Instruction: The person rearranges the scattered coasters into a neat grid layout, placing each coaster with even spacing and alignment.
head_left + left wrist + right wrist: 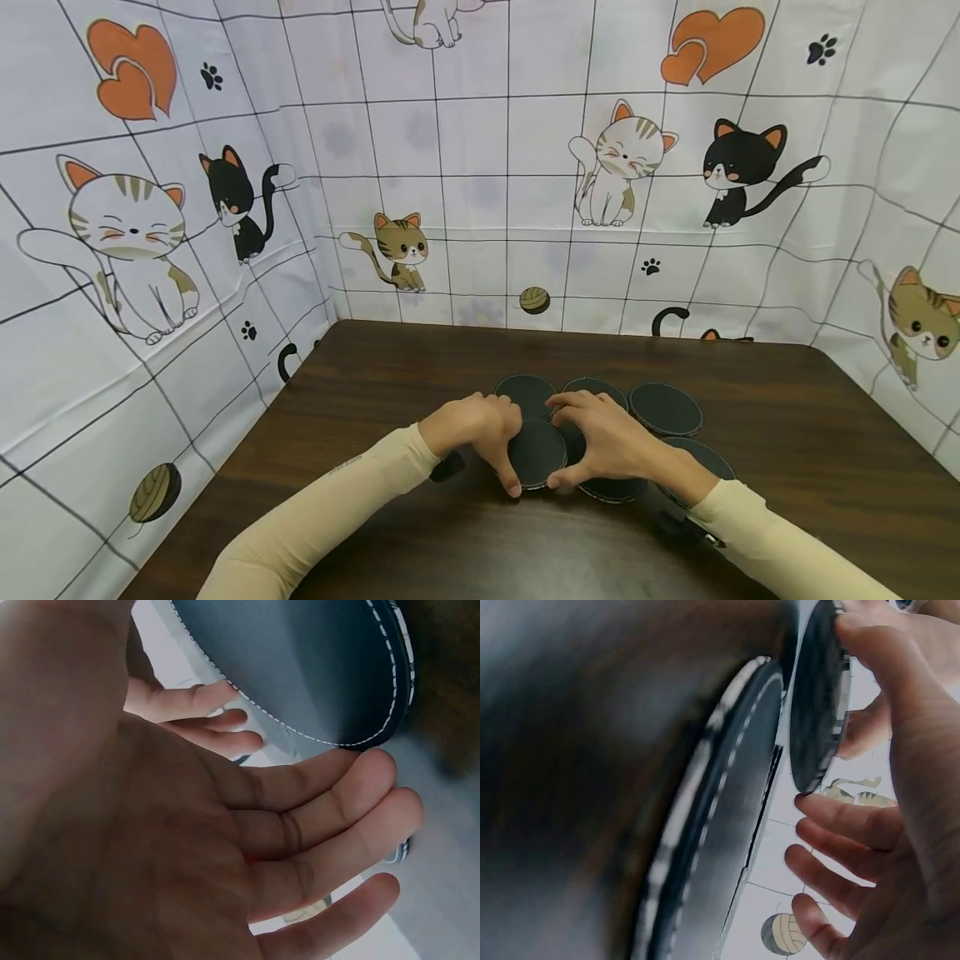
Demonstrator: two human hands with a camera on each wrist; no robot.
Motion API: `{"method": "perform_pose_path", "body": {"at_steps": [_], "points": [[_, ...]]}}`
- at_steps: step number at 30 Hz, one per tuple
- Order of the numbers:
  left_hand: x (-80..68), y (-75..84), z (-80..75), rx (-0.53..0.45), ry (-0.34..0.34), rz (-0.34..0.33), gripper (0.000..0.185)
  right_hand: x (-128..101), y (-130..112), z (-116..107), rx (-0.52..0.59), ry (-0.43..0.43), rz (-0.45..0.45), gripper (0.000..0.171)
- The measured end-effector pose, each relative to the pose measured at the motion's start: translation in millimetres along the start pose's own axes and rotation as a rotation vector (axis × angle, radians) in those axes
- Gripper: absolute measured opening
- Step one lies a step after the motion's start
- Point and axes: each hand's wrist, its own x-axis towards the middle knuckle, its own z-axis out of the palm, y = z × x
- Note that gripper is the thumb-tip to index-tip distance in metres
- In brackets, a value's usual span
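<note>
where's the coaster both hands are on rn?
Head view: the coaster sits centre-front on the table, between the left hand and right hand, before the other coasters.

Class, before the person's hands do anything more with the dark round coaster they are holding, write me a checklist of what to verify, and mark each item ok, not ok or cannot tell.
1. Both hands on the held coaster: ok; the left hand and right hand hold its edges from either side.
2. Held coaster lifted clear of the table: ok; the right wrist view shows it tilted on edge in the air.
3. Only one coaster in the grip: cannot tell; its back is hidden.
4. Other coasters lie flat and out of the way: ok for the far ones.
5. Coaster under the right hand free of the wrist: cannot tell.
</note>
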Motion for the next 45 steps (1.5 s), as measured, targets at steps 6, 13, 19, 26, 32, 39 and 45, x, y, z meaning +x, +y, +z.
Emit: {"method": "perform_pose_path", "body": {"at_steps": [6,13,19,26,32,39,45], "points": [[-3.7,5.1,1.9,0.026,-0.013,-0.037,0.099,3,-4,0,-0.013,-0.051,0.008,0.078],[-4.2,4.7,2.8,0.059,-0.02,-0.05,0.095,8,-9,4,-0.049,-0.09,0.016,0.075],[-2.8,3.7,4.3,0.069,-0.022,-0.058,0.093,11,-11,7,-0.061,-0.11,0.035,0.074],[1.0,-1.5,2.9,0.058,-0.022,-0.039,0.093,10,-11,5,-0.065,-0.12,0.053,0.077],[3.3,-6.3,0.0,0.022,-0.023,-0.015,0.091,10,-10,3,-0.07,-0.129,0.065,0.08],[2.4,-7.4,0.5,-0.008,-0.023,-0.03,0.091,11,-10,4,-0.071,-0.126,0.062,0.08],[2.3,-10.0,2.9,-0.026,-0.025,-0.038,0.091,11,-10,5,-0.081,-0.127,0.052,0.079]]}}
